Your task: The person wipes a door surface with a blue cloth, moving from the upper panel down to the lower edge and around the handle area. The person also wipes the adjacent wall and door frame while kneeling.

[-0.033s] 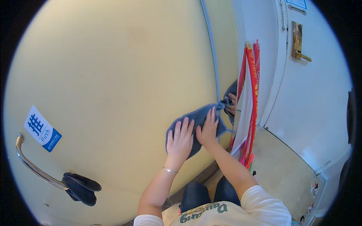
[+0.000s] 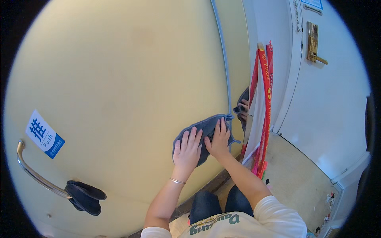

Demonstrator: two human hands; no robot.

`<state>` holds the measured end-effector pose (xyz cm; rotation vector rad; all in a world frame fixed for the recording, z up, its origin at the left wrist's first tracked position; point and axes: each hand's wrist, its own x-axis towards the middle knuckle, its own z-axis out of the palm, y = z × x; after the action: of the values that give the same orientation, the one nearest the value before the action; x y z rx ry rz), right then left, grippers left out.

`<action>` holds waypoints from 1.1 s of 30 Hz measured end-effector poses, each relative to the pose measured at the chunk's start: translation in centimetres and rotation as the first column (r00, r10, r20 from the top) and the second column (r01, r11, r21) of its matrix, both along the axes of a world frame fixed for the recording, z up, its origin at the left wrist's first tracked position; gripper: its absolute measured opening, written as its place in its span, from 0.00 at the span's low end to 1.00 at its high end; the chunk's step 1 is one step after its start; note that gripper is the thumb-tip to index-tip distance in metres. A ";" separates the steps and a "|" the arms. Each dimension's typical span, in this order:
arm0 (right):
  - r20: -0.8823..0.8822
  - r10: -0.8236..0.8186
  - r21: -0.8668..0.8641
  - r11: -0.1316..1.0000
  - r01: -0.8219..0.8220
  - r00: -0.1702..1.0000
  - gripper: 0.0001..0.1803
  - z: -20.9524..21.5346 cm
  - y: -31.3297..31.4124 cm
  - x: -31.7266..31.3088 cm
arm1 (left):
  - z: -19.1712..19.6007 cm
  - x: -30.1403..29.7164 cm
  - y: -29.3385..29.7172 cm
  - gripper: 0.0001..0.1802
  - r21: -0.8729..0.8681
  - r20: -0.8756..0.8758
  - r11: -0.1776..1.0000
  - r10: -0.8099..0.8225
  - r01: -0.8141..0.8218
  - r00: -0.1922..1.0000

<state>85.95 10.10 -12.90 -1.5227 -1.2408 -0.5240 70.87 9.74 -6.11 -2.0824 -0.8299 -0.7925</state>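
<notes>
A dark blue-grey cloth (image 2: 205, 126) lies spread against the cream door panel (image 2: 131, 71), beside its blue edge strip. My left hand (image 2: 188, 148) rests flat on the cloth's left part, fingers stretched out and a thin bangle at the wrist. Close beside it, my right hand (image 2: 218, 139) presses on the right part with its fingers spread. The cloth's right corners stick out past the fingers, near the blue strip. A reflection of a hand and cloth (image 2: 243, 107) shows on a narrow surface just to the right.
Red-wrapped long rolls (image 2: 265, 99) stand upright to the right. Beyond them is a white door (image 2: 329, 103) with a brass handle (image 2: 317, 59). At the lower left, a curved metal pull handle (image 2: 39, 178) carries a dark folded cloth (image 2: 85, 197), below a blue-and-white sticker (image 2: 44, 134).
Both hands and the cloth have shifted slightly down and left on the panel. The cloth's upper right corner has dropped and its folds have changed shape.
</notes>
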 end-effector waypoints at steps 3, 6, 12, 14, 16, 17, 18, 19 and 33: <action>0.107 0.024 0.029 0.999 -0.027 0.994 0.44 2.5 0.4 0.1 | 2.2 -0.5 -0.1 0.27 0.028 0.053 0.999 0.029 -0.031 0.998; 0.208 0.061 0.191 0.976 -0.102 0.976 0.44 11.0 2.1 0.7 | 8.8 0.2 0.2 0.27 0.070 0.146 0.995 0.053 -0.064 0.988; 0.161 0.033 0.433 0.896 -0.101 0.986 0.40 19.7 3.9 2.6 | 15.4 1.8 0.6 0.27 0.169 0.284 0.979 0.061 -0.113 0.957; 0.064 0.021 0.371 0.928 -0.044 0.998 0.40 16.9 3.4 2.7 | 13.0 2.8 0.9 0.28 0.104 0.234 0.994 0.012 -0.037 0.972; 0.010 -0.013 0.352 0.936 0.009 1.000 0.40 11.6 3.7 3.2 | 9.0 3.8 1.4 0.28 0.069 0.087 0.997 0.022 -0.028 0.996; -0.025 -0.065 0.220 0.973 0.069 0.998 0.41 9.0 3.0 3.0 | 6.8 4.3 1.5 0.27 0.058 0.061 0.998 -0.030 0.026 0.998; -0.045 -0.078 0.191 0.978 0.085 0.996 0.41 6.4 2.4 2.7 | 4.7 4.5 1.3 0.26 0.034 0.025 0.997 -0.070 0.069 0.997; -0.098 -0.114 0.075 0.990 0.121 0.989 0.41 3.7 2.0 2.2 | 2.4 4.6 1.3 0.25 -0.035 -0.028 0.996 -0.082 0.081 0.996; -0.016 0.044 0.070 0.997 -0.043 0.999 0.42 2.1 0.8 -1.0 | 2.1 1.1 0.2 0.26 -0.051 -0.003 0.999 0.002 -0.002 1.000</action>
<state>84.90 10.94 -10.85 -1.4362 -1.2268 -0.5191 71.99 9.97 -4.04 -2.1269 -0.8586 -0.7748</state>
